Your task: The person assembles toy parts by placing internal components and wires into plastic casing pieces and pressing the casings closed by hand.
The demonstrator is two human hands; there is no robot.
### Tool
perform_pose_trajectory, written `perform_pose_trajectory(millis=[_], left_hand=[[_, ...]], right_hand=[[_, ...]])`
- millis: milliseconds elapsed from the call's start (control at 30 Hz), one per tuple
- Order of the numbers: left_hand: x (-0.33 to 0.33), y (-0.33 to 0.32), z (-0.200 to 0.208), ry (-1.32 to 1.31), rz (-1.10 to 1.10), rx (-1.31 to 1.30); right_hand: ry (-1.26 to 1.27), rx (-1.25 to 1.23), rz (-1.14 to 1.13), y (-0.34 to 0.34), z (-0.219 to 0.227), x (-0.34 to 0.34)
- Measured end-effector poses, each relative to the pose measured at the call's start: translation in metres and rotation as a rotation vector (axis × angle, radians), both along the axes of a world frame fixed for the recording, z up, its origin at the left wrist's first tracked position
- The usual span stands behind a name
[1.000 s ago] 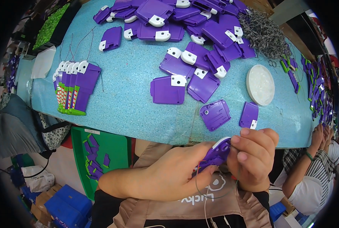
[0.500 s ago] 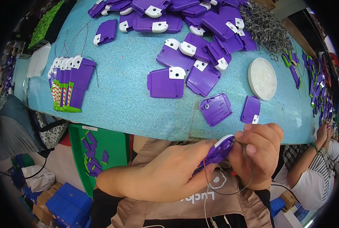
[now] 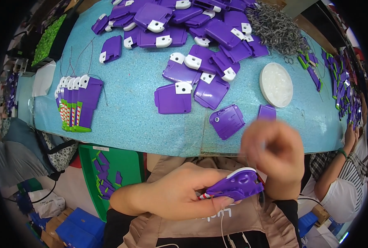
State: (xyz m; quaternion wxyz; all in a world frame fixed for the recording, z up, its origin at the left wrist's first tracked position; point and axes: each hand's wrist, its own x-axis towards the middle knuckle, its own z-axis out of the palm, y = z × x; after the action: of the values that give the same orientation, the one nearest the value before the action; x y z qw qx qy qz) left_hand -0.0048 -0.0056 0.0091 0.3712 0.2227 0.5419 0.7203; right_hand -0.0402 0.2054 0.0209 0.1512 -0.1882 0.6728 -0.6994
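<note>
In front of my apron, my left hand (image 3: 173, 194) grips a purple plastic housing (image 3: 238, 186) with a white edge and moulded holes. A bit of red-and-white striped trim shows by the fingers. A thin dark wire hangs at the part's right end. My right hand (image 3: 280, 155) is raised above and right of it, its fingers curled but smeared by motion; whether anything is in them cannot be made out. Just beyond it on the table lie an open purple half shell (image 3: 227, 121) and a purple piece (image 3: 267, 111) partly covered by the hand.
Purple-and-white housings (image 3: 153, 18) are heaped at the far side, beside a tangle of grey wires (image 3: 273, 29). A white bowl (image 3: 276, 84) stands at right. Assembled parts (image 3: 89, 97) lie stacked at left. A green tray (image 3: 134, 165) sits below the table edge. Another person's arm (image 3: 330, 175) shows at right.
My right hand has come away from the housing and moved up toward the table edge. The housing has tilted to show more of its moulded side, and the view has shifted slightly.
</note>
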Motion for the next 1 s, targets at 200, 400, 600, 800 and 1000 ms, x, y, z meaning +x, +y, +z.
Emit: perform_pose_trajectory(millis=[200, 400, 600, 800, 1000], left_hand=[[0.006, 0.003, 0.005, -0.097, 0.242, -0.074], [0.005, 0.012, -0.002, 0.177, 0.348, -0.272], [-0.006, 0.006, 0.001, 0.246, 0.14, -0.321], [0.002, 0.007, -0.012, 0.392, 0.19, -0.28], [0.013, -0.006, -0.002, -0.064, 0.323, -0.263]], right_hand=[[0.664, 0.497, -0.349, -0.004, 0.009, 0.009], [0.671, 0.524, -0.131, -0.023, -0.002, 0.012], [0.285, 0.273, -0.139, -0.023, -0.008, 0.007], [-0.128, 0.313, 0.059, -0.015, 0.001, 0.002], [0.35, 0.397, -0.268, 0.027, -0.011, -0.029]])
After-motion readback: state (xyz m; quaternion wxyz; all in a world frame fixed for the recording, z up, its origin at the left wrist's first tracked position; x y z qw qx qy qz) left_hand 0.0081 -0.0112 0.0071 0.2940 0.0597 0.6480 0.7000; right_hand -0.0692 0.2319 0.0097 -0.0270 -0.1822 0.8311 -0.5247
